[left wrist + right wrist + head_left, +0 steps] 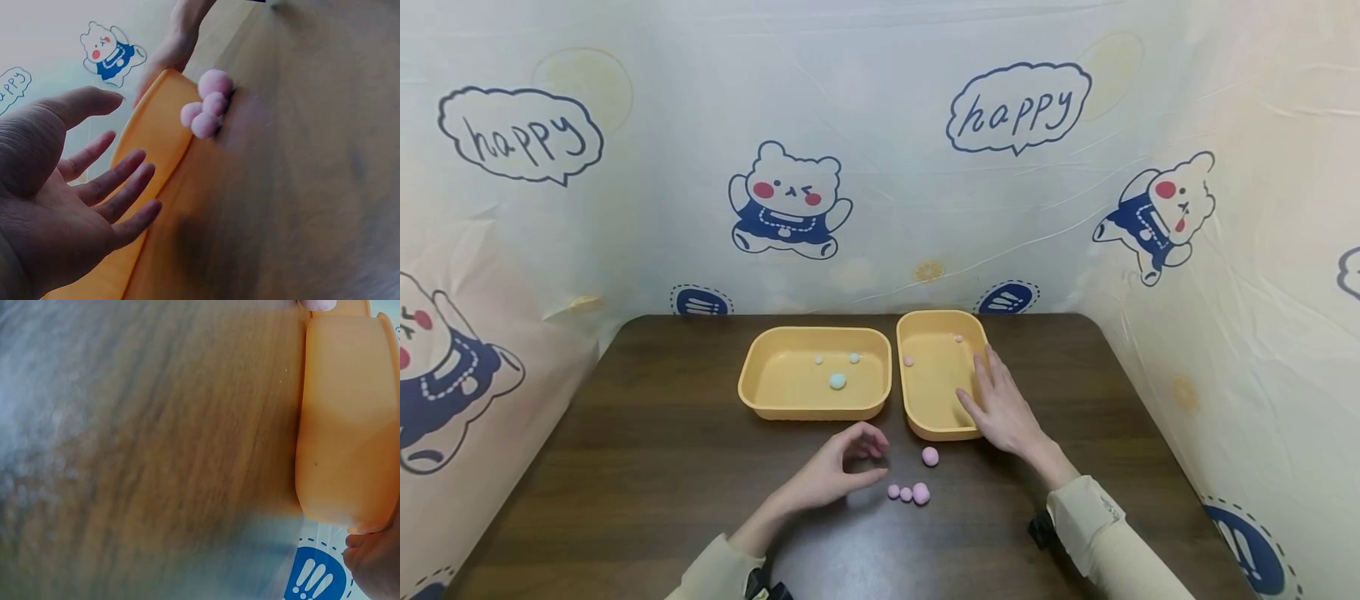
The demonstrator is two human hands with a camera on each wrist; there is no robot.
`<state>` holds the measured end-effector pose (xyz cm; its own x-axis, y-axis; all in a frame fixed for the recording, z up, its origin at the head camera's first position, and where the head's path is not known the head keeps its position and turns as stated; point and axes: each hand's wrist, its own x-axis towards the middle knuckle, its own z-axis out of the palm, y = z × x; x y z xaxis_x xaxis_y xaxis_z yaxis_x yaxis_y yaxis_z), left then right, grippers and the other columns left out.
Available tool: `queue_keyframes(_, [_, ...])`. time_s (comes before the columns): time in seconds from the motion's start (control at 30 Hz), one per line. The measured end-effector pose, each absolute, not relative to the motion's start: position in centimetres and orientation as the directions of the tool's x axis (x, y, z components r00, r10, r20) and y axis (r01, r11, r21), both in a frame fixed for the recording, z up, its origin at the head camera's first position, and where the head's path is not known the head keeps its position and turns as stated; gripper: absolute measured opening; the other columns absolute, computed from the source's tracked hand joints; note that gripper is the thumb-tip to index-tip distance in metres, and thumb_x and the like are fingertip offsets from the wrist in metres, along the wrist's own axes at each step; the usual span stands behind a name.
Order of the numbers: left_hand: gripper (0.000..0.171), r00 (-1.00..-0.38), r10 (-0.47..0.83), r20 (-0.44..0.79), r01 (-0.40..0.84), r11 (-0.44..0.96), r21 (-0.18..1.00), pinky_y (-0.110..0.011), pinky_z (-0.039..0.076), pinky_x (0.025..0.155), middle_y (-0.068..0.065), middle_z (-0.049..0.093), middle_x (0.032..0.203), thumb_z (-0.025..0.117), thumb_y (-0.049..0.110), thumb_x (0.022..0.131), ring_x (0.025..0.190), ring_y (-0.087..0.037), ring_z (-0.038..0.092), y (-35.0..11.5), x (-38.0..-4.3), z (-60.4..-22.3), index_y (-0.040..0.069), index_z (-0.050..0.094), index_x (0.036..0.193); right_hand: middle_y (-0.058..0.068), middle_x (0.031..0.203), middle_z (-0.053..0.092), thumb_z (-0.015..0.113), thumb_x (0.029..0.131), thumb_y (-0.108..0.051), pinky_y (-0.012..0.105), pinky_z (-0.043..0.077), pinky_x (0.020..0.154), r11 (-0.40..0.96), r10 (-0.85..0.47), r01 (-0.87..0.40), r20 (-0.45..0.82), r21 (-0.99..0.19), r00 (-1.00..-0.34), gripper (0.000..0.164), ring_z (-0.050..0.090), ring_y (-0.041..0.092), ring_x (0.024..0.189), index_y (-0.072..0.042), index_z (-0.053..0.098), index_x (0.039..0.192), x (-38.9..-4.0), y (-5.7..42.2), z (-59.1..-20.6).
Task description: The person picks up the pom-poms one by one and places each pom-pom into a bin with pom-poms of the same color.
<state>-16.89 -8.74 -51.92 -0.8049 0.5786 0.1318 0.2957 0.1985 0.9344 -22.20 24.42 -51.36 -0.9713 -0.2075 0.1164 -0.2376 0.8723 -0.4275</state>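
My left hand [842,471] hovers over the table with spread, bent fingers and nothing between them; the left wrist view shows this hand [69,200] too. Right by its thumb, three pink pompoms sit in a row, the largest pompom [921,493] at the right end. Another pink pompom [930,456] lies just in front of the right yellow tray [943,435]. That tray, set lengthwise, holds two small pink pompoms [908,361] near its sides. My right hand [1006,412] is at the tray's right rim, fingers loosely spread, thumb over the inside.
To the left stands a second yellow tray [775,412], set crosswise, with a larger light-blue pompom [837,381] and two small pale ones. Both trays are toward the back of the dark wooden table [647,467]. A printed cloth [880,83] hangs behind and at the sides.
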Motion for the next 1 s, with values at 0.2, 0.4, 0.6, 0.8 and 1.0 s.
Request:
queue_keyframes(0.2, [0.038,-0.798,0.595,0.097,0.287,0.232,0.929,-0.036,0.062,0.101,-0.022,0.072,0.122,0.084,0.012,0.096,0.111,-0.038,0.070,-8.4,-16.2,-52.5,0.001,0.065,0.127,0.029,0.183,0.007,0.052,0.113,-0.046,0.066,0.024,0.137,0.872,-0.205,-0.234,0.113,-0.430,-0.972,0.084,0.017,0.050,0.169,0.007,0.023,0.171,-22.2,24.5,-51.3])
queue_keyframes(0.4, [0.037,-0.793,0.595,0.133,0.344,0.257,0.903,-0.029,0.060,0.095,-0.014,0.074,0.115,0.085,0.016,0.095,0.104,-0.023,0.071,-8.1,-15.9,-53.7,0.004,0.066,0.124,0.030,0.183,0.007,0.052,0.113,-0.046,0.066,0.024,0.137,0.870,-0.205,-0.234,0.114,-0.435,-0.972,0.083,0.016,0.050,0.169,0.007,0.023,0.171,-22.1,24.5,-51.4])
queue_keyframes(0.6, [0.040,-0.785,0.599,0.161,0.397,0.286,0.872,-0.024,0.057,0.097,0.012,0.073,0.113,0.089,0.033,0.094,0.103,-0.002,0.067,-8.4,-17.1,-58.7,0.025,0.066,0.125,0.030,0.183,0.008,0.052,0.113,-0.046,0.066,0.024,0.136,0.870,-0.204,-0.233,0.113,-0.434,-0.972,0.083,0.016,0.050,0.169,0.007,0.023,0.171,-22.1,24.5,-51.3])
queue_keyframes(0.8, [0.039,-0.767,0.593,0.246,0.484,0.282,0.828,-0.023,0.056,0.093,0.008,0.073,0.110,0.090,0.025,0.092,0.101,-0.001,0.063,-8.1,-16.6,-58.6,0.020,0.068,0.123,0.031,0.182,0.009,0.053,0.113,-0.045,0.066,0.026,0.136,0.871,-0.206,-0.239,0.122,-0.430,-0.971,0.083,0.017,0.050,0.169,0.007,0.023,0.171,-22.1,24.5,-51.4])
queue_keyframes(1.0, [0.036,-0.765,0.577,0.284,0.528,0.312,0.790,-0.025,0.053,0.089,0.001,0.070,0.106,0.090,0.015,0.088,0.098,-0.007,0.061,-7.6,-15.4,-56.3,0.013,0.069,0.117,0.031,0.182,0.009,0.053,0.113,-0.045,0.066,0.025,0.136,0.869,-0.210,-0.244,0.125,-0.430,-0.970,0.082,0.019,0.051,0.169,0.007,0.024,0.170,-22.1,24.5,-51.4])
